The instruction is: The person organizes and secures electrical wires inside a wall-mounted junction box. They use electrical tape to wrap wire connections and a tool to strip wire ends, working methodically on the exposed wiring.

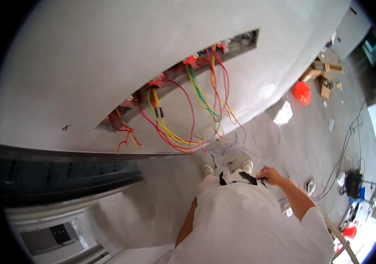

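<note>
My right hand (268,175) is at the right side of my waist, fingers curled on a small dark item I cannot make out. My left forearm (186,224) hangs beside my white shirt (245,220); that hand is mostly hidden by it. Ahead of me, a long recessed wall slot (245,43) holds red electrical boxes (156,80). Red, yellow and green wires (177,138) dangle from them down the pale wall (78,66). Blue and pink wire loops trail above my shoes (246,166).
At right are cardboard boxes (325,88), a red bag (302,92), cables (346,138), black equipment (354,182) and a red bucket (350,232) on the concrete floor (311,141). A dark glossy panel (65,178) and a pale ledge lie at left.
</note>
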Tool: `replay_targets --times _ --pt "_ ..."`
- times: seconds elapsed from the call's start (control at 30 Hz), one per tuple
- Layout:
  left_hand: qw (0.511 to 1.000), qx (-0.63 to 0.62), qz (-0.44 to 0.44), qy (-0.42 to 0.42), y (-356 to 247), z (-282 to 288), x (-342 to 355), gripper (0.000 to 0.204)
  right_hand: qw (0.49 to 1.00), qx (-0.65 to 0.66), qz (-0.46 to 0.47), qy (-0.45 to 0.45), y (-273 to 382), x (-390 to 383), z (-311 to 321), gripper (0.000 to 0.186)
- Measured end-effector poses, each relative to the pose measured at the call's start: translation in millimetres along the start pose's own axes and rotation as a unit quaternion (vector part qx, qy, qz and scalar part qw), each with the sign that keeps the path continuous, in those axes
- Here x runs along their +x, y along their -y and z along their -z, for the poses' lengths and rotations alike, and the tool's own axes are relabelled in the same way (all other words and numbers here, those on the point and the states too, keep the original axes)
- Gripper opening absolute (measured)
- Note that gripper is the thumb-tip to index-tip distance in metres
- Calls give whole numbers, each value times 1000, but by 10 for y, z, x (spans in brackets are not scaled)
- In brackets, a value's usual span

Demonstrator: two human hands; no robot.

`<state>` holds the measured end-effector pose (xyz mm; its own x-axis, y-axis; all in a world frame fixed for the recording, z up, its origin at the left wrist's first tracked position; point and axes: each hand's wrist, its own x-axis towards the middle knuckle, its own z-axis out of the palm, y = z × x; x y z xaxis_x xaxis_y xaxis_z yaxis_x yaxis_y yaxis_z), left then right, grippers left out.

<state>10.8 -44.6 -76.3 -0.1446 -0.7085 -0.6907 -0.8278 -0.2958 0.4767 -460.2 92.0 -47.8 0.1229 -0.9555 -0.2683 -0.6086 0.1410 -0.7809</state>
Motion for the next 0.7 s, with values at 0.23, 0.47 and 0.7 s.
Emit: replay_targets --times 0.23,0.47,0.7 --pt "1000 13 -8 8 -148 -18 184 17 986 60 -138 71 -77 356 -392 69" --pt "999 20 -24 13 -75 -23 212 17 977 67 -195 53 -199 330 -416 52" --pt "994 89 -60 35 -75 -50 204 17 958 62 -279 -31 -59 156 -313 38"
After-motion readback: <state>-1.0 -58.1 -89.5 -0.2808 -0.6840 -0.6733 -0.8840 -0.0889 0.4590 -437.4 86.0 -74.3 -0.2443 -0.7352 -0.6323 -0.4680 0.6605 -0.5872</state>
